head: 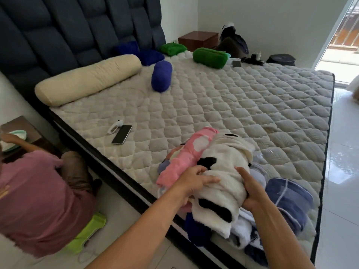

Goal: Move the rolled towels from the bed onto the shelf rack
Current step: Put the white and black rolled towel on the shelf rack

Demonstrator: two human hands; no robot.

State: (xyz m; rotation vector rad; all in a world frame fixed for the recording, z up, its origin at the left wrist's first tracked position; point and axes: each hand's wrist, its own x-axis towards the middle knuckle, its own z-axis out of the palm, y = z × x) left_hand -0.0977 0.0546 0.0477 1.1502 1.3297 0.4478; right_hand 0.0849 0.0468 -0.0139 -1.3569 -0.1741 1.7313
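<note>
Both hands close on one rolled towel at the near edge of the bed (213, 105) — the left hand (191, 184) curls its fingers over the top of the white towel with black patches (221, 183), thumb tucked toward the pink roll, while the right hand (250, 191) grips the same towel from the other side, thumb up along its flank. This white towel sits on top of a heap of other rolls: a pink towel with pale spots (186, 158) lies just beside it on the left, touching it, and a blue-grey towel (287, 199) lies to the right, with darker blue and white cloth bunched beneath.

Farther up the quilted mattress, well apart from the heap, a dark blue roll (161, 75) lies near a cream bolster (87, 79), and a green roll (210, 57) rests near the far edge. A phone (122, 134) lies on the mattress beside a small white object — too blurred to name. Another person in a mauve shirt (38, 200) sits on a green stool (87, 232) on the floor to the left.
</note>
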